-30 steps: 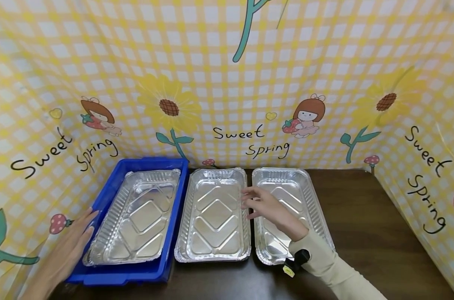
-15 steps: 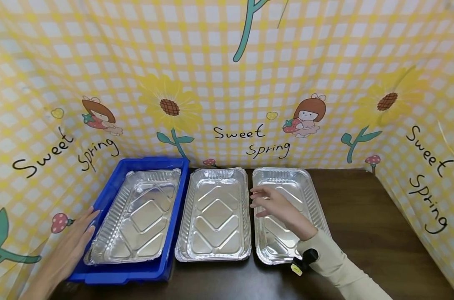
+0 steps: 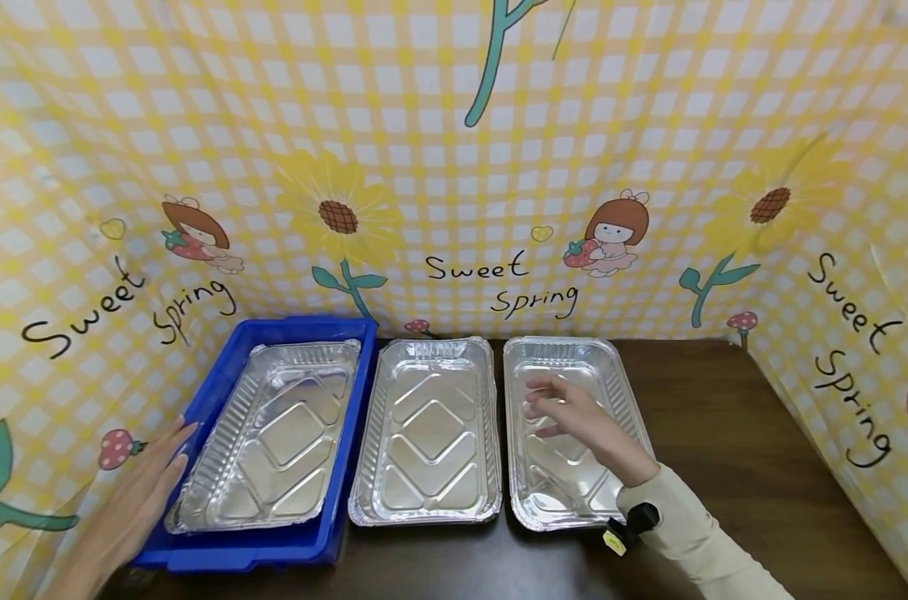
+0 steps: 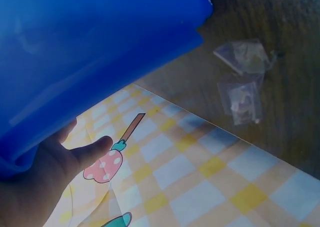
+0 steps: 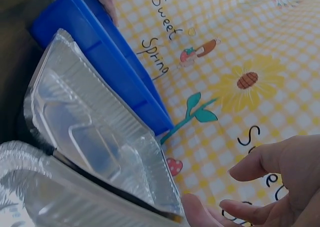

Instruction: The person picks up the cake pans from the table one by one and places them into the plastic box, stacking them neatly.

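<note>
My left hand (image 3: 131,496) rests along the left rim of a blue plastic bin (image 3: 236,560), its fingers straight. In the left wrist view that hand (image 4: 47,174) lies against the bin's wall (image 4: 90,57). Inside the bin sits a rectangular foil pan (image 3: 292,429). A second foil pan (image 3: 433,433) stands just right of the bin, and a third foil pan (image 3: 562,475) beside that. Over this third pan hovers my right hand (image 3: 581,421), fingers loosely bent and holding nothing. The right wrist view shows the same hand (image 5: 275,182) near the pan rims.
All stands on a dark wooden table (image 3: 731,450). A yellow checked cloth (image 3: 454,167) encloses the back and sides. Small clear plastic packets (image 4: 242,94) lie on a dark surface in the left wrist view.
My right hand has drawn to the right, from the gap between the middle and right pans to over the right pan. The left hand, bin and pans stay put.
</note>
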`<state>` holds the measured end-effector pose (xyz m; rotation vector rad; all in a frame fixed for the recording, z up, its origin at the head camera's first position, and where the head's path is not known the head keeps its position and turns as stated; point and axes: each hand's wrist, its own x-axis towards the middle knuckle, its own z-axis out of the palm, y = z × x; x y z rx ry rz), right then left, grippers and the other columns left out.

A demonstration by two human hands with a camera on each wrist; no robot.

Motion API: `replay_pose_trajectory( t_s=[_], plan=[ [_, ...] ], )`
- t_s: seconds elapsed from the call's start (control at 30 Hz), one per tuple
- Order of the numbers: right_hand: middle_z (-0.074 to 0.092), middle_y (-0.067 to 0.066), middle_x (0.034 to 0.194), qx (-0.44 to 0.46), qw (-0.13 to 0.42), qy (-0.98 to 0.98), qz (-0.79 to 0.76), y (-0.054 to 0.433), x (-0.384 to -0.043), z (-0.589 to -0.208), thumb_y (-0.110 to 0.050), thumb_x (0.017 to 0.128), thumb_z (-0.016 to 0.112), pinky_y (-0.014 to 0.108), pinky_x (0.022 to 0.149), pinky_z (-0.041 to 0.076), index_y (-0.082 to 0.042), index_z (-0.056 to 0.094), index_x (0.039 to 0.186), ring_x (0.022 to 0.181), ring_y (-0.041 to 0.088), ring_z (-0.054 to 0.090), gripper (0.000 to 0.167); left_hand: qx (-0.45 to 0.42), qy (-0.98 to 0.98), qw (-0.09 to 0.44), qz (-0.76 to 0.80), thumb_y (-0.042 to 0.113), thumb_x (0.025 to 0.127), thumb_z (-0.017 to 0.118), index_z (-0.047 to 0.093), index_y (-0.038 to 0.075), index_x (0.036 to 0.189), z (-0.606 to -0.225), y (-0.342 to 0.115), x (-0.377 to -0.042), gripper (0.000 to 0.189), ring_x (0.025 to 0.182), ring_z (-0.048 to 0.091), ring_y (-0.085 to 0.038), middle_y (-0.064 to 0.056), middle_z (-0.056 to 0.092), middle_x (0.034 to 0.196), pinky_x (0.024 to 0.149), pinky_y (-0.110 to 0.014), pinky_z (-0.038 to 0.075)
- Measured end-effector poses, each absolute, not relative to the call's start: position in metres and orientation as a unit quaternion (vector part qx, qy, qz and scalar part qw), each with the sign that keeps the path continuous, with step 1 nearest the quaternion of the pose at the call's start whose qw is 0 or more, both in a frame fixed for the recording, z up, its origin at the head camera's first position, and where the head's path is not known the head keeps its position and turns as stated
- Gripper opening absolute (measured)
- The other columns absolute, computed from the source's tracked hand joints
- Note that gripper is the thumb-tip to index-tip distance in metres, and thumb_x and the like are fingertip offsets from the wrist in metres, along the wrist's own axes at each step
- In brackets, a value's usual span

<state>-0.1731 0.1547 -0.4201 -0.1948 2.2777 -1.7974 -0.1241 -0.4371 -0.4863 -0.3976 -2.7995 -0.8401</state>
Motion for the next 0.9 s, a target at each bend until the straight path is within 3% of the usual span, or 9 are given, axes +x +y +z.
replay_pose_trajectory(
  t_s=[0.13,0.33,0.6,0.9],
  plan=[
    [0.062,0.030,0.123,-0.060,0.113,0.781,-0.611,0.162,-0.171,-0.423,-0.004,0.100,0.055,0.044,0.082,0.064,0.018,0.047,0.140,0.105,0.034,0.070,0.046,-0.130,-0.946,0.091,-0.283,0.015,0.115,0.037,0.032,-0.004,0.163,-0.485,-0.436,-0.122,0.051,0.153,0.016,-0.058,-0.035,0.021,0.168,0.111,-0.010,-0.008],
    [0.058,0.035,0.128,-0.053,0.115,0.789,-0.602,0.171,-0.172,-0.425,-0.004,0.102,0.055,0.043,0.082,0.064,0.020,0.045,0.141,0.107,0.036,0.070,0.047,-0.133,-0.944,0.100,-0.283,0.014,0.115,0.038,0.034,-0.003,0.163,-0.485,-0.436,-0.122,0.051,0.157,0.013,-0.047,-0.034,0.022,0.168,0.110,-0.009,-0.005],
    [0.054,0.040,0.133,-0.056,0.116,0.788,-0.601,0.186,-0.170,-0.426,-0.003,0.102,0.052,0.046,0.084,0.063,0.021,0.041,0.144,0.111,0.040,0.069,0.050,-0.126,-0.946,0.085,-0.287,0.016,0.116,0.037,0.032,-0.003,0.163,-0.484,-0.436,-0.123,0.052,0.152,0.016,-0.060,-0.035,0.020,0.168,0.110,-0.010,-0.008],
    [0.053,0.040,0.134,-0.040,0.116,0.786,-0.605,0.202,-0.166,-0.430,-0.002,0.103,0.051,0.044,0.085,0.063,0.021,0.040,0.143,0.112,0.039,0.069,0.048,-0.131,-0.944,0.092,-0.288,0.015,0.115,0.038,0.033,-0.004,0.162,-0.485,-0.437,-0.122,0.051,0.152,0.016,-0.060,-0.037,0.021,0.167,0.110,-0.009,-0.007]
  ],
)
